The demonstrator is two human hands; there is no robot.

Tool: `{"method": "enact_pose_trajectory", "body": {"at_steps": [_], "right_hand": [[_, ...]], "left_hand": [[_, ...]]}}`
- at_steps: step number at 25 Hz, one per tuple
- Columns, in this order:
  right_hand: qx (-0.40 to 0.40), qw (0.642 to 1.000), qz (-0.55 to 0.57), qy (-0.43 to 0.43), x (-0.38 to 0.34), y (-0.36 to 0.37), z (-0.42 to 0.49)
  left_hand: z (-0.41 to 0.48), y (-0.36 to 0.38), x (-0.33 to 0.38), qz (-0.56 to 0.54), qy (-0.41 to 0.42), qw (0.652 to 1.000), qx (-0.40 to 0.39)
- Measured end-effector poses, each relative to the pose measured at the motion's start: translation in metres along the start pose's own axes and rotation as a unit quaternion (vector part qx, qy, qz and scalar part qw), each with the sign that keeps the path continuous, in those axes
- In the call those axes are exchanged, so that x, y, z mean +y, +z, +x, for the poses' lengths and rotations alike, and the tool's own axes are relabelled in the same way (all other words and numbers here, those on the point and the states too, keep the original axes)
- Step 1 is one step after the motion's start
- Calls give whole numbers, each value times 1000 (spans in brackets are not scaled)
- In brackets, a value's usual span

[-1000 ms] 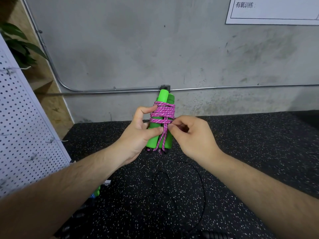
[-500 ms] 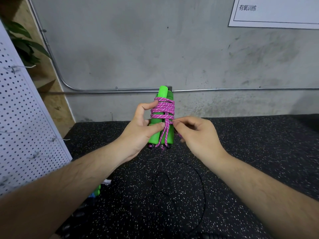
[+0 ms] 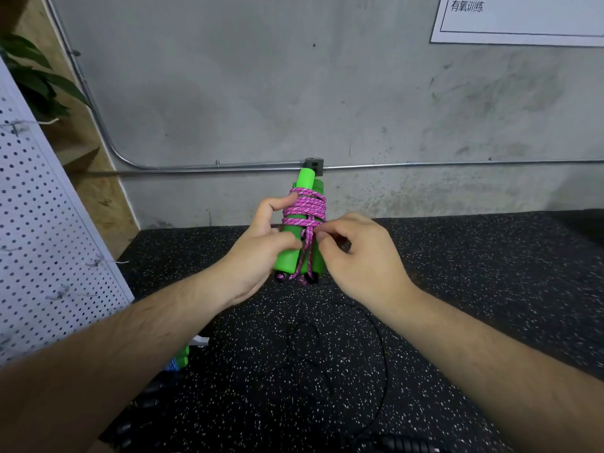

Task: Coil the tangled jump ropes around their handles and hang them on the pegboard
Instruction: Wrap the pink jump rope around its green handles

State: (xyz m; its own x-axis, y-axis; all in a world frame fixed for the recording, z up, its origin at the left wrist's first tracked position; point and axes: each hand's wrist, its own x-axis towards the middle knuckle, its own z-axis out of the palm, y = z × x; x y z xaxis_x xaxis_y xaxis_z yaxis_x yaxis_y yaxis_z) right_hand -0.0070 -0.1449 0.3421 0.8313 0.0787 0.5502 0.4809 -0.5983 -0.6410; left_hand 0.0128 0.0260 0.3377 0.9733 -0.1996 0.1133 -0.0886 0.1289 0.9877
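Pink jump rope point(image 3: 305, 207) is wound in several turns round a pair of green handles point(image 3: 304, 179), held upright in the air at the middle of the view, above the floor mat and in front of the wall. At the far left dark plant leaves point(image 3: 36, 80) hang over a wooden panel point(image 3: 98, 197), and below them a white pegboard point(image 3: 42, 230) leans across the corner, with small wire hooks in some of its holes. A metal conduit point(image 3: 209, 165) bends down the grey concrete wall point(image 3: 228, 76) and runs level to the right, behind the handle tops. Low down, beside the left forearm, the green foam ends point(image 3: 183, 356) of another item peep out, mostly hidden. The left hand point(image 3: 258, 256) grasps the green handles from the left, one finger lifted against the upper turns of the coil and the thumb laid across the front. Two loose strands drop from the coil to the black caps at the handle bottoms. The right hand point(image 3: 362, 253), fingers curled, pinches the pink jump rope just beneath the coil, where those strands begin. Under the hands a thin black cord point(image 3: 383, 348) lies in loose loops on the black speckled mat point(image 3: 490, 273). A white sign point(image 3: 523, 21) with printed characters is fixed to the wall at the upper right.
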Motion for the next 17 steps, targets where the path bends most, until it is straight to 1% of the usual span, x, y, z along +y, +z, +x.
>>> {"method": "enact_pose_trajectory", "body": {"at_steps": [3,5,6,8,12,15,17], "right_hand": [[30,990,-121,-71,-7,-3,-4],[28,975,-201,-94,-8,-2,-4],[25,969,-222,-101,-9,0,-4],[17,968,-234,-89,-10,2,-3],[-4,970,-242,-20,-16,5,-4],[-37,964,-262,-11,-19,5,-2],[-42,963,-267,-1,-18,2,2]], "left_hand": [[2,2,2,-74,-14,997,-33],[1,3,3,-64,-12,997,-42],[1,4,3,-50,-10,998,-42],[2,6,1,-30,-7,999,-29],[5,10,-2,44,16,999,10],[7,13,-5,84,22,996,24],[5,15,-9,119,21,993,18]]}}
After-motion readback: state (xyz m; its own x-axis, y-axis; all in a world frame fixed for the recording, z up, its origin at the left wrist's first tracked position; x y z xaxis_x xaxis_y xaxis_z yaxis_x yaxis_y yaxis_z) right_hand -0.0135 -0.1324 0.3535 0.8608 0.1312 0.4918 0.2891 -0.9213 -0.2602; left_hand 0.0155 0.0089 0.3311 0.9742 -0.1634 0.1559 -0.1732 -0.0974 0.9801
